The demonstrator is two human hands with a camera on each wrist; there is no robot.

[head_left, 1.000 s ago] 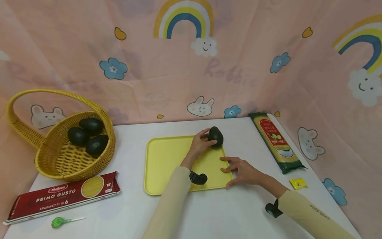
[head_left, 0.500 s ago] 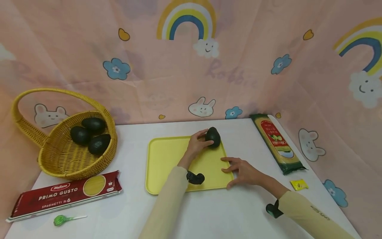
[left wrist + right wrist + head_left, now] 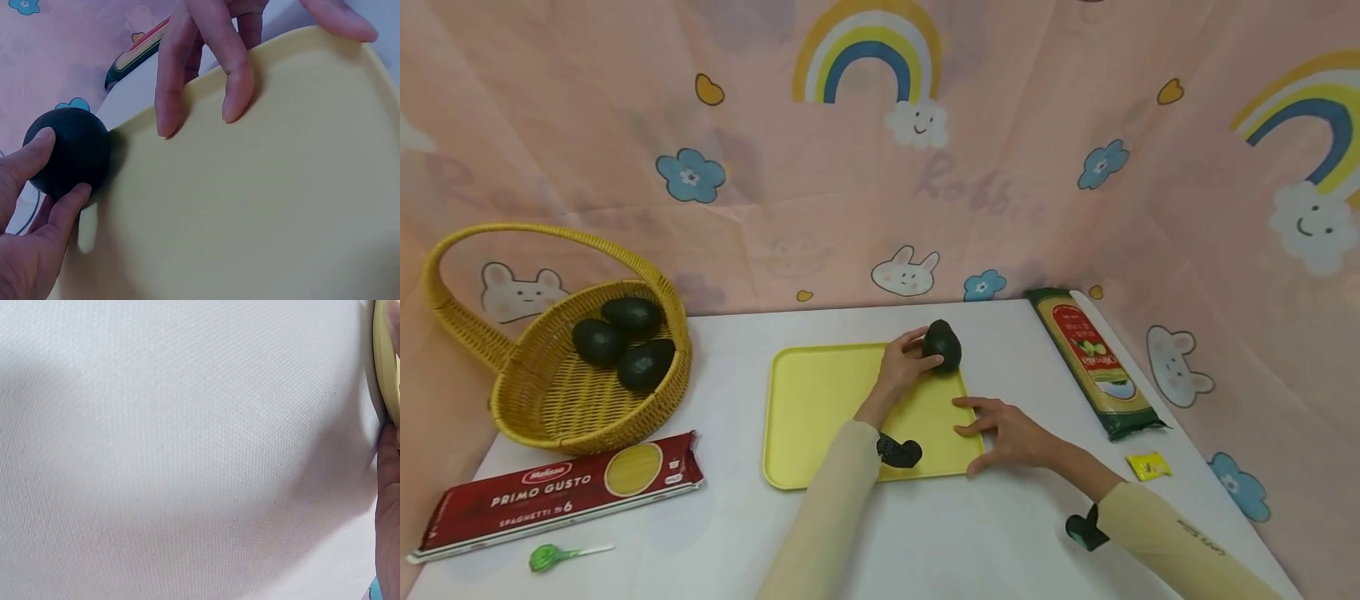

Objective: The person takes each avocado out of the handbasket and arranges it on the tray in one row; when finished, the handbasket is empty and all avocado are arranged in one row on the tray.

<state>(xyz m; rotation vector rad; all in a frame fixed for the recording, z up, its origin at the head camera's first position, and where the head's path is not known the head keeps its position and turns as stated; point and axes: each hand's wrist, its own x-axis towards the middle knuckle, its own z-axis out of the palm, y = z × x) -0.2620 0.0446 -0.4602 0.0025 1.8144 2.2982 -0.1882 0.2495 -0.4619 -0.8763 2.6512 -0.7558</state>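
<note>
My left hand [image 3: 901, 367] grips a dark green avocado [image 3: 942, 345] between thumb and fingers. The avocado stands with its narrow end up at the back right corner of the yellow tray [image 3: 823, 408]. In the left wrist view, the thumb and fingertips press against the side of the avocado [image 3: 78, 150]. My right hand [image 3: 1015, 433] rests on the tray's right edge with its fingers spread apart. Its fingertips [image 3: 236, 103] reach over the rim onto the tray, while its thumb touches the rim at the front corner. The right wrist view holds mostly white tabletop [image 3: 187, 437].
On the left stands a yellow wicker basket [image 3: 591, 412] with three avocados inside. A red spaghetti pack [image 3: 557, 496] and a green lollipop [image 3: 546, 557] lie in front of it. To the right are a green-and-gold pasta pack [image 3: 1097, 362] and a small yellow packet [image 3: 1148, 466].
The head view shifts slightly between frames. Both hands, the avocado and the tray keep the same places.
</note>
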